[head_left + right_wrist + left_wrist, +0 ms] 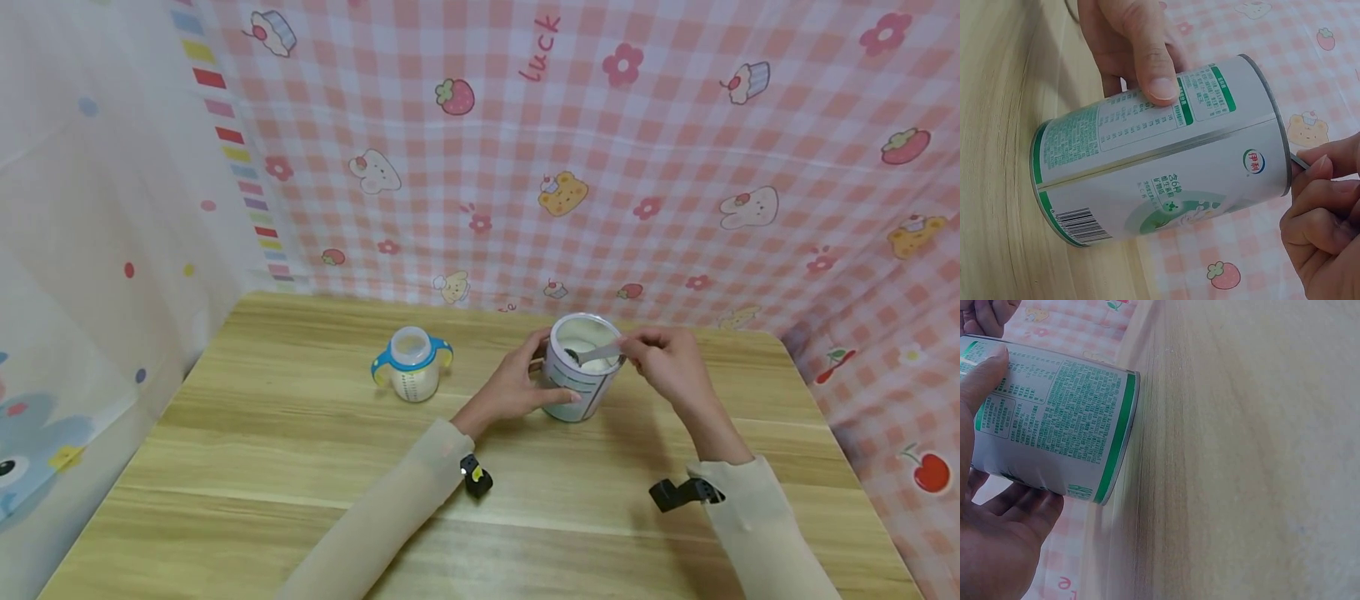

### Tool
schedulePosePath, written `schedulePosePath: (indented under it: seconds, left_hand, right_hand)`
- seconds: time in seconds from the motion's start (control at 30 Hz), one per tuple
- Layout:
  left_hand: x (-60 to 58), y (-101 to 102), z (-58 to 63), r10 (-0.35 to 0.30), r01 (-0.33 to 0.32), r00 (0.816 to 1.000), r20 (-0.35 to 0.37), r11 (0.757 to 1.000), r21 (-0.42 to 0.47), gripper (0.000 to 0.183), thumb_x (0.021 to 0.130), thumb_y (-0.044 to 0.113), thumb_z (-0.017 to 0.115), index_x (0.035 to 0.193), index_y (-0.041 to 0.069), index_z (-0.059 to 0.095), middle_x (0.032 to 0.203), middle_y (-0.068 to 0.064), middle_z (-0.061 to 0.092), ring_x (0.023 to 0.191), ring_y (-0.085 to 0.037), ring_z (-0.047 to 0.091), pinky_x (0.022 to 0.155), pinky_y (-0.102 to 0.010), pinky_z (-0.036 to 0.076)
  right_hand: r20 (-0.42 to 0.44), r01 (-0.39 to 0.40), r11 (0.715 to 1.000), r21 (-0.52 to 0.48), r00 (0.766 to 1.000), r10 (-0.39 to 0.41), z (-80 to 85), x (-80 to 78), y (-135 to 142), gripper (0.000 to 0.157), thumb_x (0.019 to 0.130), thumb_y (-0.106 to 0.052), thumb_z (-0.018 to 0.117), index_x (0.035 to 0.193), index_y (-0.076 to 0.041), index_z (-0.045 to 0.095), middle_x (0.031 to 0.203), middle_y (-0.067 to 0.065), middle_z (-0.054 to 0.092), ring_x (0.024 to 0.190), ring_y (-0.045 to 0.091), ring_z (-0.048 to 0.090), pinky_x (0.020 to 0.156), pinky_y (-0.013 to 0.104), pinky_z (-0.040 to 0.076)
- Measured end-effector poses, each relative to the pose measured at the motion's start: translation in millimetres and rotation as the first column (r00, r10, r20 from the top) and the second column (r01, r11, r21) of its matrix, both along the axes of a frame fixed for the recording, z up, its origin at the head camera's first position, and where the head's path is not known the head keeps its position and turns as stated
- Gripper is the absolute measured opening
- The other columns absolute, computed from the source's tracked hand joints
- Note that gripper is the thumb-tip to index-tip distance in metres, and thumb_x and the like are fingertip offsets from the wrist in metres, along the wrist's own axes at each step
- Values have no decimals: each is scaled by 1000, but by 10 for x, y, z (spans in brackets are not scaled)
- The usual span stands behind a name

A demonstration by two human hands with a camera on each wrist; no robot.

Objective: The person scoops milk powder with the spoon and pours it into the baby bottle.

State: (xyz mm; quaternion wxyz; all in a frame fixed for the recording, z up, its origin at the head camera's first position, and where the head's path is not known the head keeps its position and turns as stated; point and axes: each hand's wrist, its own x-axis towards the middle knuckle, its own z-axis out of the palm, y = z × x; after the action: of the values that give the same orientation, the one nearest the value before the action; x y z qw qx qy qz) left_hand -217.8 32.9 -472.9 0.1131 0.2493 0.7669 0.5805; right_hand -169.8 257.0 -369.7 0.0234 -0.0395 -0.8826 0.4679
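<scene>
A white and green milk powder tin (592,388), its top uncovered, is at the back of the table, with pale powder (596,364) inside. My left hand (517,383) grips the tin from its left side; in the left wrist view its thumb (988,375) lies across the printed label. With the fingertips of my right hand (675,367) I pinch a metal spoon (600,352) by its handle at the tin's rim. The spoon's bowl reaches into the tin. In the right wrist view the tin wall hides all but a bit of the handle (1299,162).
Left of the tin stands a baby bottle (415,382) with blue handles, whitish contents and no cap on top. The wooden table (300,467) ends at a pink checked cloth (510,150) behind. Black wrist cameras (477,478) are strapped over both sleeves.
</scene>
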Motion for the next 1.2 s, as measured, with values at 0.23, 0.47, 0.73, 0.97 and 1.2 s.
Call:
schedulePosePath:
  seconds: [0.23, 0.47, 0.73, 0.97, 1.2]
  left_hand:
    - [10, 8, -2, 5, -5, 1000, 9, 1000, -9, 96, 79, 34, 91, 157, 30, 34, 149, 5, 53, 141, -18, 50, 119, -40, 43]
    - [19, 16, 1, -1, 1, 1000, -8, 1000, 0, 96, 79, 32, 91, 157, 31, 34, 148, 3, 53, 140, -18, 51, 119, -41, 43]
    - [16, 20, -7, -3, 3, 1000, -8, 1000, 2, 95, 80, 31, 91, 156, 31, 34, 147, 4, 54, 140, -17, 51, 120, -40, 43]
    - [42, 14, 1, -9, 9, 1000, 0, 1000, 4, 96, 80, 32, 90, 157, 31, 33, 152, 3, 51, 143, -19, 48, 121, -42, 41]
    - [28, -6, 2, 0, 0, 1000, 10, 1000, -9, 97, 80, 37, 90, 157, 34, 32, 152, 6, 50, 144, -17, 47, 121, -40, 41]
  right_hand:
    - [72, 57, 989, -135, 996, -47, 2, 16, 41, 30, 102, -22, 60, 102, 7, 70, 60, -7, 51, 51, 7, 39, 47, 25, 34]
    - [113, 90, 973, -214, 991, -67, 16, 25, 104, 33, 103, -25, 60, 108, 7, 67, 60, -9, 50, 50, 6, 36, 49, 24, 34]
    - [124, 122, 941, -316, 989, -87, 12, 34, 156, 22, 104, -21, 60, 92, -5, 69, 70, -6, 56, 53, 5, 40, 47, 21, 35]
    - [109, 123, 908, -400, 990, -86, -7, 38, 159, 28, 103, -18, 60, 76, -13, 67, 66, -5, 52, 52, 6, 37, 45, 23, 30]
    - [84, 123, 833, -540, 992, -92, -16, 7, 99, 29, 101, -13, 63, 72, -9, 64, 62, -5, 50, 49, 6, 34, 44, 23, 23]
